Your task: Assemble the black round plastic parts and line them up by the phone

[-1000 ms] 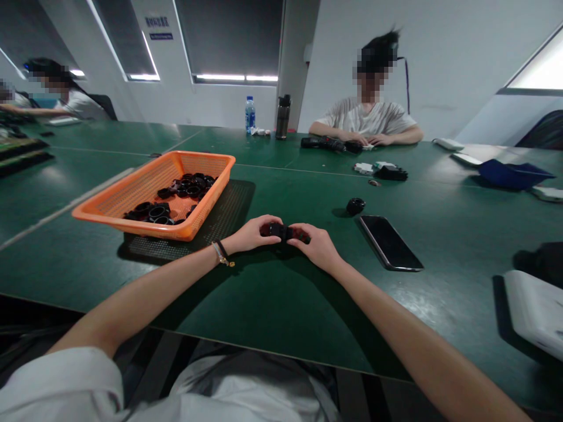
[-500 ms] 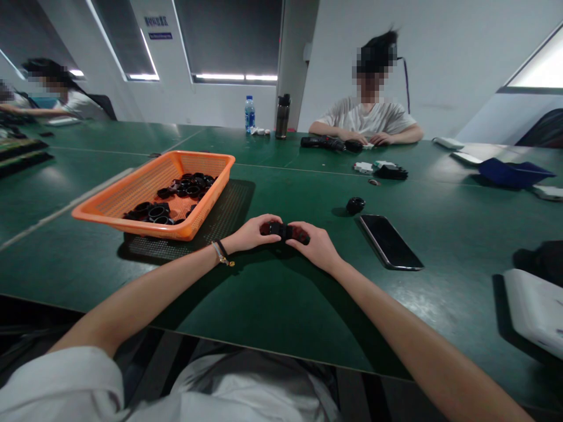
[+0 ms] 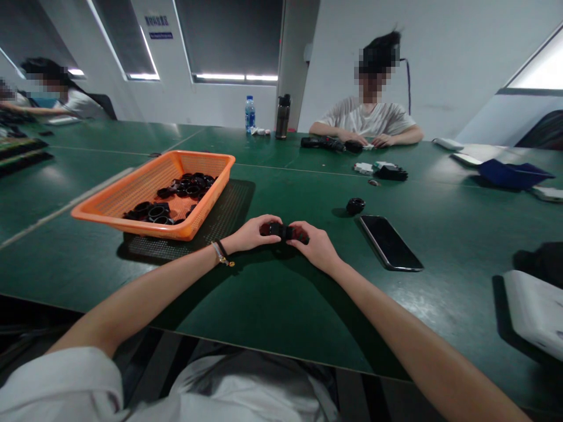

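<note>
Just above the table, my left hand [image 3: 255,232] pinches one end of a small black plastic part [image 3: 284,231] with dark reddish sides. My right hand [image 3: 314,241] grips its other end, thumb and fingers closed. Whether this is one piece or two pressed together I cannot tell, as fingers cover much of it. To the left stands an orange basket [image 3: 94,214] with several black ring-shaped parts [image 3: 192,186] lying in it. A small round black piece [image 3: 355,206] rests on the table beyond my right hand.
A phone [image 3: 390,242] lies right of my hands on the green table [image 3: 272,305]. A white device [image 3: 534,308] sits at the right edge. Farther back are a water bottle [image 3: 250,115], a dark flask [image 3: 282,117], a blue tray [image 3: 514,173] and a seated person [image 3: 369,123].
My hands and the black part stay almost in place, with only a very slight shift between the fingers. The person opposite has moved their head slightly to the right.
</note>
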Action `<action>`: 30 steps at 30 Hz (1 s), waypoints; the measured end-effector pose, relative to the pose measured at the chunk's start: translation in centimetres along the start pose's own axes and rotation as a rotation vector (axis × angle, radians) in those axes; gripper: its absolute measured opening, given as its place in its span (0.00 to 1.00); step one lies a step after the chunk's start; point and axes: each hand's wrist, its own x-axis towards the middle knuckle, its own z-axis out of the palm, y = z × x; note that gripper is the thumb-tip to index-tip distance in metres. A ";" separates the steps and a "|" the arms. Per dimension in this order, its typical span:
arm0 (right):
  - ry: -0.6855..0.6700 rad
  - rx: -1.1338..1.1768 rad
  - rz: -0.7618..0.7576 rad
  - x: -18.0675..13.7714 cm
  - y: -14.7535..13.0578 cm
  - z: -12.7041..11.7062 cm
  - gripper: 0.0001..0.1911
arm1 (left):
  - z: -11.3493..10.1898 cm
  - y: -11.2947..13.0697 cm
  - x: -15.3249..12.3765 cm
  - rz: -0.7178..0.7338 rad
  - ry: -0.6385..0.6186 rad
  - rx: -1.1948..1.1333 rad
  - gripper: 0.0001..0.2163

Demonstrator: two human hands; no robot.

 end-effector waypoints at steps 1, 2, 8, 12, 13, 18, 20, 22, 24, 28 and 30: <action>-0.001 0.003 0.001 0.0 0.0 0.0 0.12 | 0.0 0.0 0.0 0.001 -0.001 0.001 0.18; 0.000 0.006 0.000 0.0 0.1 0.0 0.12 | 0.0 0.0 0.0 0.003 -0.001 0.005 0.18; 0.011 -0.002 -0.007 0.0 0.2 0.2 0.12 | 0.0 -0.3 0.0 0.011 0.006 0.010 0.18; -0.001 -0.011 0.000 0.0 0.1 0.0 0.12 | 0.0 -0.2 0.0 0.014 0.003 0.011 0.18; -0.005 -0.015 0.003 0.0 0.1 0.0 0.12 | 0.0 -0.2 0.0 0.014 0.001 0.008 0.18; -0.007 -0.027 0.001 0.1 0.1 -0.1 0.12 | 0.0 -0.3 0.0 0.021 -0.003 0.015 0.18; -0.001 -0.026 -0.001 0.1 0.2 0.0 0.12 | 0.0 -0.4 0.0 0.022 0.001 0.020 0.17; -0.001 -0.023 -0.002 0.1 0.2 0.0 0.11 | 0.0 -0.4 0.0 0.023 0.003 0.023 0.17; -0.003 -0.017 -0.003 0.1 0.2 0.0 0.11 | 0.0 -0.4 0.0 0.025 0.002 0.023 0.17; -0.003 -0.014 -0.007 0.1 0.2 -0.1 0.11 | 0.0 -0.4 0.1 0.028 0.002 0.022 0.17; -0.006 -0.020 -0.004 0.1 0.2 -0.1 0.11 | 0.0 -0.5 0.0 0.026 0.002 0.015 0.17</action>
